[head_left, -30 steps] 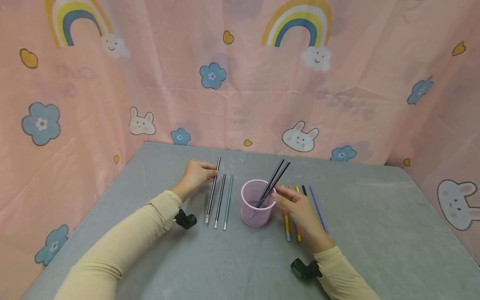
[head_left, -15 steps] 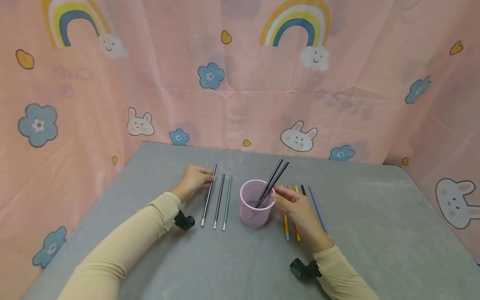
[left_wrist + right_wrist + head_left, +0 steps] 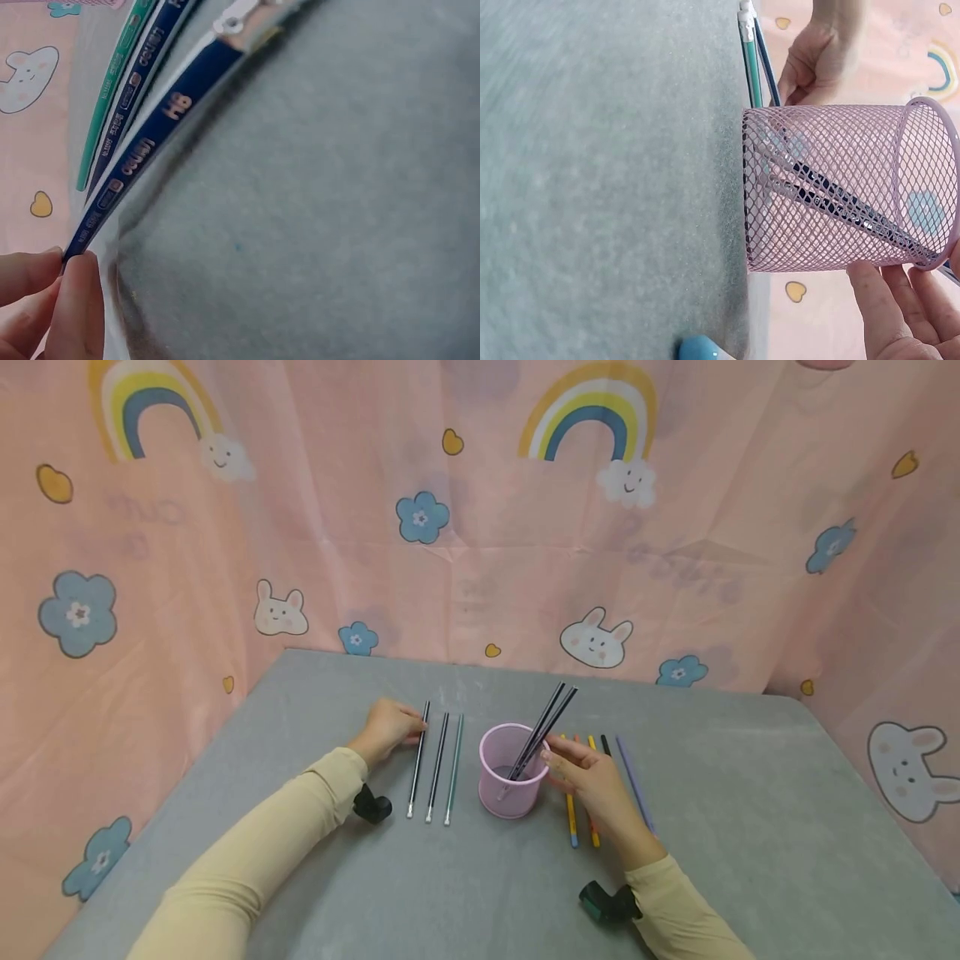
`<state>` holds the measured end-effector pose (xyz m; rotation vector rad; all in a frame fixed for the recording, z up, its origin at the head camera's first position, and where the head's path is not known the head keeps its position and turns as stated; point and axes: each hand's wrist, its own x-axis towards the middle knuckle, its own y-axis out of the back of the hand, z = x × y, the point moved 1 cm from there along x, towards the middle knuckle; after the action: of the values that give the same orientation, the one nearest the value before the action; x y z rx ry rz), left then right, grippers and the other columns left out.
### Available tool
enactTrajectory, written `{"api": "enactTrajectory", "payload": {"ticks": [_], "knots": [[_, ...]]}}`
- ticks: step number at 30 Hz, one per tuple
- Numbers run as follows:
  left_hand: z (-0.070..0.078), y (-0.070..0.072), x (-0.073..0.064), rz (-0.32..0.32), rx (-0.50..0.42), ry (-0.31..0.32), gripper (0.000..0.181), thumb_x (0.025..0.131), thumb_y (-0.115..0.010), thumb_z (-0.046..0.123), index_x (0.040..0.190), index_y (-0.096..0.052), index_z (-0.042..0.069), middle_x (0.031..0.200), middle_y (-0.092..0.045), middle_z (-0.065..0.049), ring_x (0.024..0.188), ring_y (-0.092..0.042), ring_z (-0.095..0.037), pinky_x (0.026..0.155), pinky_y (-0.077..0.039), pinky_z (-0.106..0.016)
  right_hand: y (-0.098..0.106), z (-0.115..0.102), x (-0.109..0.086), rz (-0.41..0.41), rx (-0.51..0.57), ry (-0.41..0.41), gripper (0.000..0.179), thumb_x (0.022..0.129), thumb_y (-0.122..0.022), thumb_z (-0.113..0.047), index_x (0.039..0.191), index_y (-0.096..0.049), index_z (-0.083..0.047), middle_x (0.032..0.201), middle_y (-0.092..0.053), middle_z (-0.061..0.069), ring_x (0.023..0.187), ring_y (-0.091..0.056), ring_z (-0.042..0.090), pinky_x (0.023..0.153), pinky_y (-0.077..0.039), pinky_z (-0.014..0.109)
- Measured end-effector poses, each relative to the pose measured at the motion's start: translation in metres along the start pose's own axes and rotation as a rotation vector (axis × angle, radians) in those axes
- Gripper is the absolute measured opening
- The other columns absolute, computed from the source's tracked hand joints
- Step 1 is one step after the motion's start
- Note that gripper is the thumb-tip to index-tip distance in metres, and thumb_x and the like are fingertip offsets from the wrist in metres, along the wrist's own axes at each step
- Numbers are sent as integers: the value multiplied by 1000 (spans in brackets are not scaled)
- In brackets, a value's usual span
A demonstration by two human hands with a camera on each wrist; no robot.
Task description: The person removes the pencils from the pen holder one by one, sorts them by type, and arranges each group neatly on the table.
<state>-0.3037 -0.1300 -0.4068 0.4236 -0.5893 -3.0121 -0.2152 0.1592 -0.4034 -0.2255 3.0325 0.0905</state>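
Observation:
My left hand (image 3: 390, 727) pinches a dark blue HB pencil (image 3: 127, 165) near its far end, between thumb and fingers. The pencil lies alongside a second dark pencil (image 3: 437, 768) and a green pencil (image 3: 454, 768), white-tipped ends toward me. A pink mesh pencil cup (image 3: 512, 800) stands upright at the middle, with two dark pencils (image 3: 557, 717) leaning in it toward the right. My right hand (image 3: 600, 777) holds the cup by its right side and rim. In the right wrist view, its fingers (image 3: 874, 304) bear against the mesh.
Right of the cup, partly under my right hand, lie several pens: yellow (image 3: 573, 822), orange, black, and a purple one (image 3: 633, 777). A pink patterned cloth (image 3: 480, 585) hangs behind the grey table (image 3: 750, 827). Black wrist cameras sit below both wrists.
My left hand has come down toward me and slightly left, bringing its pencil level with the other two. The right hand and the cup have stayed in place.

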Motion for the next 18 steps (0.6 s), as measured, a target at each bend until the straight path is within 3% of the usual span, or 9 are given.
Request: {"api": "enactTrajectory", "payload": {"ticks": [8,18], "knots": [[0,-4,2,6,113,-26,18,79,-69,2,96,-69,-6,96,-68,-19,67,-63,-12,61,-57,-23,1,0,0,-2,-4,7,57,88,-64,-28,135,-46,-2,149,-34,8,143,-10,19,90,-49,30],[1,-8,5,41,284,-34,13,78,-69,4,89,-70,-2,87,-69,-15,57,-61,-11,54,-54,-21,0,-2,-1,-5,-17,-3,56,89,-62,-28,135,-46,0,149,-32,10,143,-11,21,91,-48,32]]}}
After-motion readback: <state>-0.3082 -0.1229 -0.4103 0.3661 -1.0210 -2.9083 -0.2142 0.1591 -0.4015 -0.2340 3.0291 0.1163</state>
